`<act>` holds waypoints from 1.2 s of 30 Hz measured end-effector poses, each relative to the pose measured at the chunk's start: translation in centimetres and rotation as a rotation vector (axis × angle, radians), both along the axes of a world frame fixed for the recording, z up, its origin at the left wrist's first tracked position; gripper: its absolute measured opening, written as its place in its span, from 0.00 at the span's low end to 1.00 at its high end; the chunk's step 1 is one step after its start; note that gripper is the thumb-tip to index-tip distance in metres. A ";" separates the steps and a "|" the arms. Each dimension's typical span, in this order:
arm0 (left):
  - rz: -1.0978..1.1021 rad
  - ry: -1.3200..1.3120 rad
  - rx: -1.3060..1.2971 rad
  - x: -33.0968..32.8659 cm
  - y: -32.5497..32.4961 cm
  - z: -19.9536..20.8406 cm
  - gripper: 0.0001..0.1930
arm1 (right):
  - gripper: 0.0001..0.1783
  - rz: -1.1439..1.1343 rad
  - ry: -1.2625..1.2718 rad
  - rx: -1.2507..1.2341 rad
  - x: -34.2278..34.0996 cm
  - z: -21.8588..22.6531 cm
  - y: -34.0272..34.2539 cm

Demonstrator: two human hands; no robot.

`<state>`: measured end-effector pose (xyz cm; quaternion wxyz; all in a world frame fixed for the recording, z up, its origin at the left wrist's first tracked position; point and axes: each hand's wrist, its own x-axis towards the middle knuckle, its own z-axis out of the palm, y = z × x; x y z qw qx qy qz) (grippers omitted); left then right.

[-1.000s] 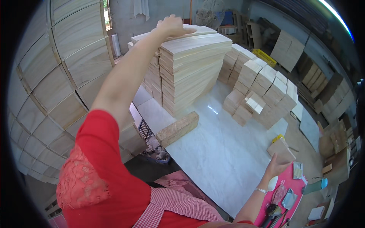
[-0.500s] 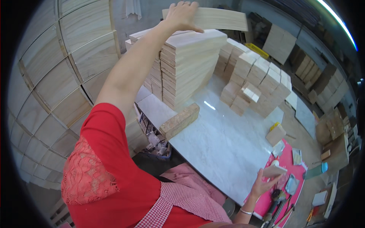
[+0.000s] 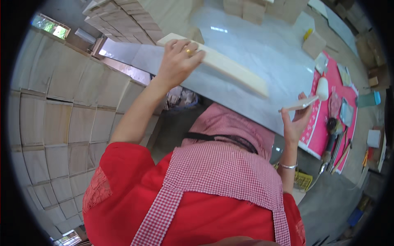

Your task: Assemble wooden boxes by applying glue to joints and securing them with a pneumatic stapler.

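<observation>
My left hand (image 3: 178,60) grips a long pale wooden board (image 3: 236,76) near its left end, fingers over the top edge. The board is tilted on edge, its right end lower, over the grey-white marbled tabletop (image 3: 246,45); whether it touches the surface I cannot tell. My right hand (image 3: 296,125) pinches a thin, flat, pale rectangular block (image 3: 300,105) between thumb and fingers, beyond the board's right end. Past that hand stands a white squeeze bottle with a red tip (image 3: 322,89).
A pink cloth (image 3: 316,135) at the right carries a power tool (image 3: 333,131), rods and small packets. Board stacks (image 3: 123,20) rise at the far left, wooden blocks (image 3: 254,10) at the far side. A teal cup (image 3: 368,99) stands at the right. Stacked wood (image 3: 57,123) lines the left.
My left hand has brought the board down from above the tall stack toward me. My right hand has come up with the flat block, and the view has tilted down.
</observation>
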<state>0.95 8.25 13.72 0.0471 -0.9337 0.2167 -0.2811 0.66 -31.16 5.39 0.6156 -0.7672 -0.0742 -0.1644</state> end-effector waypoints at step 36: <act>-0.477 0.581 -0.359 3.8 -14.2 -0.3 0.43 | 0.53 0.480 0.125 -0.045 0.6 -2.4 4.5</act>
